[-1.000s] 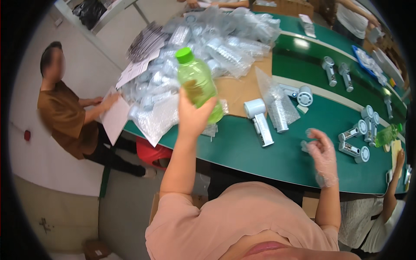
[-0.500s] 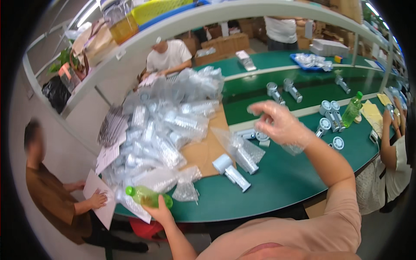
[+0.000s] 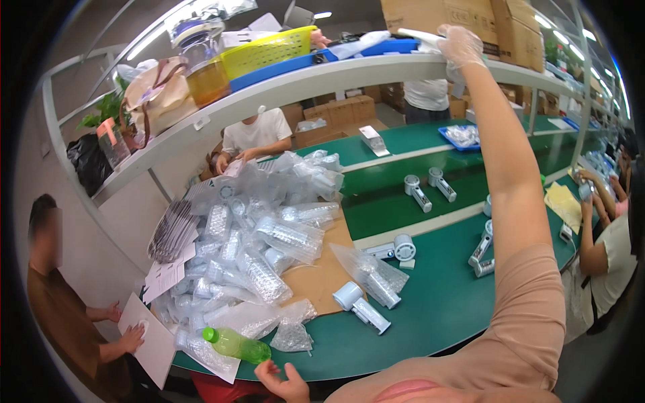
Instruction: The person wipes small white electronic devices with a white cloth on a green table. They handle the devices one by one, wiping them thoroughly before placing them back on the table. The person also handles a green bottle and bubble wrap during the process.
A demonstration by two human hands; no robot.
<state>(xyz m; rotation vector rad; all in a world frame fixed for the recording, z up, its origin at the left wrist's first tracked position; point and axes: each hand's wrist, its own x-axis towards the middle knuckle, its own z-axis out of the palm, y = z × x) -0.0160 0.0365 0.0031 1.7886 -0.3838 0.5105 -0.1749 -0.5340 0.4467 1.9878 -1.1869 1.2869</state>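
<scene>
Below the base of a green drink bottle (image 3: 236, 345), my left hand (image 3: 283, 383) has its fingers apart and holds nothing. The bottle lies on its side on bubble-wrap bags at the table's front left. My right hand (image 3: 462, 48), in a clear thin glove, is raised to the overhead shelf (image 3: 376, 67). Its fingers are bent around the end of a white strip-shaped thing (image 3: 420, 36); its exact kind is unclear. On the green table lie a light-blue handheld fan (image 3: 363, 307) and another fan in a clear bubble bag (image 3: 373, 279).
A big heap of bagged fans (image 3: 252, 228) covers the left side, beside printed sheets (image 3: 176, 232). The shelf bears a yellow basket (image 3: 269, 54), a blue tray (image 3: 289, 72) and a cardboard box (image 3: 443, 23). Co-workers stand left (image 3: 67, 322) and right (image 3: 608, 269).
My right hand has risen from over the table to the shelf. My left hand has let go of the green bottle and drawn back toward me. The view has tilted up.
</scene>
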